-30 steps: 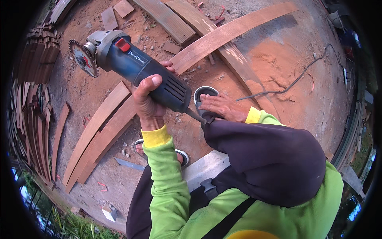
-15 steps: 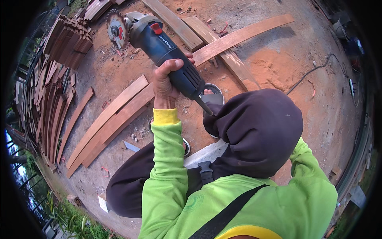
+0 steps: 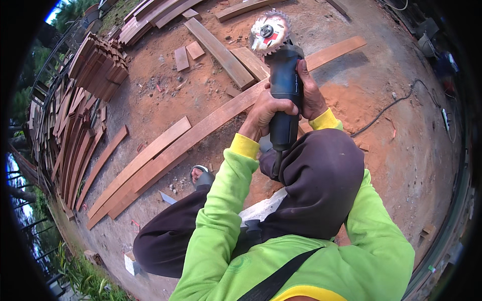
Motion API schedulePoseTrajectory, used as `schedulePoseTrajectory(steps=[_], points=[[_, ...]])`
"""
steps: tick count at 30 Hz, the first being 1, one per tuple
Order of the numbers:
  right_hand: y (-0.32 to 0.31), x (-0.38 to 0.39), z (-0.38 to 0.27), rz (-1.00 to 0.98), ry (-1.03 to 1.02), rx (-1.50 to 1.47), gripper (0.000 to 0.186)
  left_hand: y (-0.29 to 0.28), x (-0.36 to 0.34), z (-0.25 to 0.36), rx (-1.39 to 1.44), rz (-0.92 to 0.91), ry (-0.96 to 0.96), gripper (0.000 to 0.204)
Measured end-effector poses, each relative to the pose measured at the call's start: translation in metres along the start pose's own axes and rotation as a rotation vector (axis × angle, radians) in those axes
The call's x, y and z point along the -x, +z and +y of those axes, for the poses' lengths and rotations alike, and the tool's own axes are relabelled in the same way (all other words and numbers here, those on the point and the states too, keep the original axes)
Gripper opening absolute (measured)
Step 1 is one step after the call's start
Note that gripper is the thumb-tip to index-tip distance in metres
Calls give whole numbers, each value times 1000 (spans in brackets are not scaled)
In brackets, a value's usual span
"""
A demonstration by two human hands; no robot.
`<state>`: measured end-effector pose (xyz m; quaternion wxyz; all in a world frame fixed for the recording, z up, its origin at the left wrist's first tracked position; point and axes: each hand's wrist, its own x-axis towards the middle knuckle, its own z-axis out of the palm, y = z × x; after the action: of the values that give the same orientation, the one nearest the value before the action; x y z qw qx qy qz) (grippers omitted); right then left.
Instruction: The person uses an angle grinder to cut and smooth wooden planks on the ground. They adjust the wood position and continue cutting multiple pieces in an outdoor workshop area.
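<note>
Both my hands grip an angle grinder [image 3: 287,75] with a dark body, held up before my knees. My left hand [image 3: 266,109] wraps the rear of the body from the left, thumb across it. Higher up, my right hand [image 3: 310,90] closes on its right side. A toothed circular saw blade [image 3: 270,34] sits at the grinder's far end, facing up, with no guard visible over it. Beneath the tool a long reddish wooden plank [image 3: 211,120] lies slantwise across other boards. The cord leaves the grinder's near end by my right knee.
More planks [image 3: 140,165] lie left, beside a stack of short boards [image 3: 103,67]. A thick beam [image 3: 221,55] supports the far area near two small offcuts [image 3: 182,58]. A black cable [image 3: 386,108] runs to a white power strip [image 3: 445,119] at right. Sawdust covers the ground.
The grinder has swung right and turned upright, blade away from me. My right hand, hidden behind my knee before, now holds it too. My left foot has come into view.
</note>
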<state>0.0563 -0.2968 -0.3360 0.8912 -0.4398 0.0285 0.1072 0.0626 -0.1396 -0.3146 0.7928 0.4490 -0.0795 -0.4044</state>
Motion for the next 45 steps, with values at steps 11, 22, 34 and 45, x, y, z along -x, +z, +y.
schedulePoseTrajectory(steps=[11, 22, 34, 45], points=[[-105, 14, 17, 506, -73, -109, 60, 6, -95, -97, -60, 102, -120, 58], [-150, 3, 14, 645, 36, 48, 57, 7, -136, -127, 7, 113, -123, 49], [-163, 24, 13, 743, 84, 44, 65, 21, -139, -145, -71, 94, -206, 54], [-172, 27, 24, 808, 46, 2, 62, 18, -139, -147, -105, 91, -303, 46]])
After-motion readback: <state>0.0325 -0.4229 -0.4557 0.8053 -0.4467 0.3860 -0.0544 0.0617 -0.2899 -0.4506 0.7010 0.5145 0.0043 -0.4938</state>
